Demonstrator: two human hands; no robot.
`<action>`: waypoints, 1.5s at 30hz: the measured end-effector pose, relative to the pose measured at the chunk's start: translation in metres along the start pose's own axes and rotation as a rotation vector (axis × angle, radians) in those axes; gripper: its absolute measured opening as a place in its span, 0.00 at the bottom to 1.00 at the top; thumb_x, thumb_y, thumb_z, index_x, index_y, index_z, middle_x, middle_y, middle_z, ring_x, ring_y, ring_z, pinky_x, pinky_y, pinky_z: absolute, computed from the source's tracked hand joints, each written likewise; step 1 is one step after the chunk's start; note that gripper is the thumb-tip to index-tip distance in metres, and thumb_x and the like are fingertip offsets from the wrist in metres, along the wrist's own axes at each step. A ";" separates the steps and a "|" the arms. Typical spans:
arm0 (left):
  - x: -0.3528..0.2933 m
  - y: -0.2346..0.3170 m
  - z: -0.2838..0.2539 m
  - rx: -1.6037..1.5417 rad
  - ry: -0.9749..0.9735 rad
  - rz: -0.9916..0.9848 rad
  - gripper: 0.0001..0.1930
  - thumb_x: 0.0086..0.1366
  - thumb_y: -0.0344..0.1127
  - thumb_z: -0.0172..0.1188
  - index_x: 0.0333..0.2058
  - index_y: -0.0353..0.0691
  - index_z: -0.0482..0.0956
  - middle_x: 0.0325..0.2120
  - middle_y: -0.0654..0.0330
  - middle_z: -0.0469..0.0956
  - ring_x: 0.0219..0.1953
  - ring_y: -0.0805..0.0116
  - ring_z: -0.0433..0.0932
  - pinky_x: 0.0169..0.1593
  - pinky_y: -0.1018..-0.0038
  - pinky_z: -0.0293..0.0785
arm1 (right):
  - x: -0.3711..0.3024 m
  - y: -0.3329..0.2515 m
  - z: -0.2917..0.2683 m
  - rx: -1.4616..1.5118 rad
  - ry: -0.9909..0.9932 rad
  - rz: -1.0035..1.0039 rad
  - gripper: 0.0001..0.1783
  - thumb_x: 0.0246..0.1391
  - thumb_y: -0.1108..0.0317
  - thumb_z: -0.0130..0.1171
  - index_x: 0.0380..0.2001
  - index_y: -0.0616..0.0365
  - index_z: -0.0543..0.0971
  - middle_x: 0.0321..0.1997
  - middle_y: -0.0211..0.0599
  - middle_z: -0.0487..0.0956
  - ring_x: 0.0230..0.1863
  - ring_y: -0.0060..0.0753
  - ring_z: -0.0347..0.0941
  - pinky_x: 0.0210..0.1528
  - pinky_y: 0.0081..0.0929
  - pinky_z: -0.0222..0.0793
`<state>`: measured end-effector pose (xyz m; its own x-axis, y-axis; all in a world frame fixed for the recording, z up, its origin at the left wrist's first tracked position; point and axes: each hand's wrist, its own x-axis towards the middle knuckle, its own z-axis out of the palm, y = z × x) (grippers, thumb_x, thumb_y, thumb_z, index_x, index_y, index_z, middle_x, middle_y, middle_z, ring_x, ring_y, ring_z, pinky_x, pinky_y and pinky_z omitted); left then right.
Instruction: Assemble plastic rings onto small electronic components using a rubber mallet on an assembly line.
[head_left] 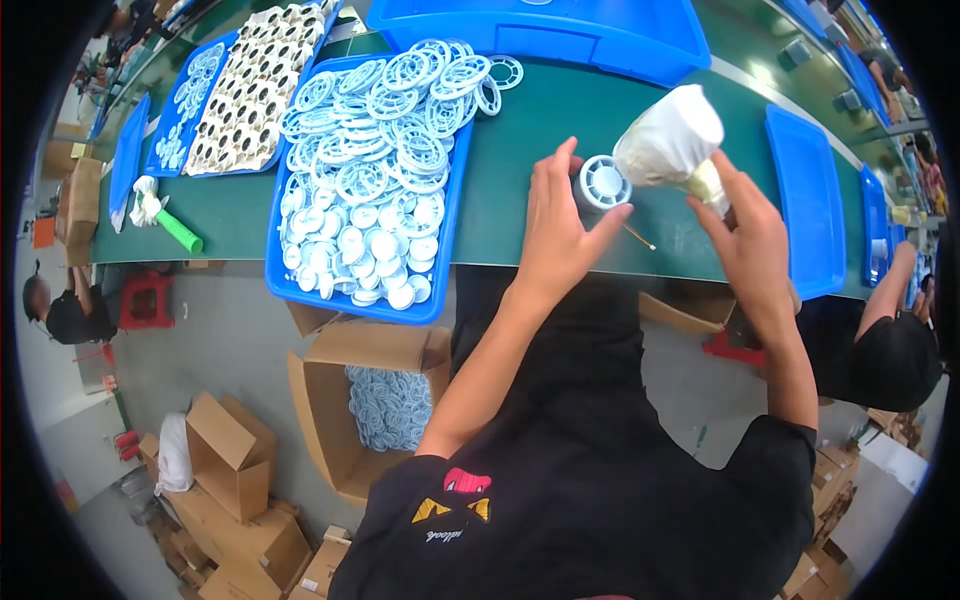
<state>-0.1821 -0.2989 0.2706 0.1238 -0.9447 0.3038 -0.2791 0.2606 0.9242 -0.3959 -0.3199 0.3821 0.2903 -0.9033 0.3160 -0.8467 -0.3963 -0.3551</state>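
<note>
My left hand (565, 220) is closed around the side of a small round pale-blue part (605, 182) with a slotted top, its thumb at the near side. A thin wire (638, 238) runs out beside it on the green table. Just to the right, my right hand (745, 225) grips a bulky tool wrapped in white cloth (672, 138), like a padded mallet. Its wrapped head is tilted above and beside the round part; whether they touch I cannot tell. The grip inside my right fingers is mostly hidden.
Left of my hands, a blue tray (440, 275) holds piled pale-blue rings and discs. A blue bin (640, 50) stands behind; a blue tray lid (808, 215) lies right. Further left are an egg-crate tray (258, 85) and a green-handled tool (180, 232). A cardboard box (330, 400) sits below.
</note>
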 end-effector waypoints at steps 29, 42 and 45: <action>0.017 -0.004 -0.005 -0.343 -0.104 -0.163 0.44 0.68 0.29 0.63 0.76 0.34 0.46 0.63 0.44 0.71 0.63 0.55 0.74 0.69 0.60 0.68 | 0.066 0.072 0.012 -0.054 -0.232 -0.086 0.28 0.60 0.63 0.70 0.63 0.55 0.79 0.31 0.39 0.74 0.30 0.38 0.75 0.36 0.39 0.72; 0.021 0.008 0.022 -0.627 -0.145 -0.378 0.26 0.82 0.41 0.48 0.70 0.32 0.61 0.60 0.46 0.76 0.63 0.60 0.76 0.65 0.64 0.73 | 0.004 0.035 0.064 0.369 -0.053 -0.111 0.27 0.55 0.66 0.73 0.57 0.54 0.75 0.55 0.47 0.76 0.42 0.51 0.82 0.39 0.39 0.80; 0.025 0.028 0.005 -0.497 -0.240 -0.426 0.22 0.80 0.38 0.54 0.66 0.33 0.69 0.54 0.51 0.81 0.59 0.63 0.79 0.65 0.66 0.73 | 0.006 0.063 0.030 0.450 0.203 0.095 0.27 0.53 0.67 0.74 0.55 0.55 0.75 0.54 0.46 0.75 0.48 0.48 0.80 0.42 0.36 0.80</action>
<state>-0.1914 -0.3164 0.3026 -0.1045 -0.9878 -0.1157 0.2229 -0.1366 0.9652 -0.4341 -0.3547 0.3354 0.0913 -0.9062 0.4128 -0.5760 -0.3863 -0.7204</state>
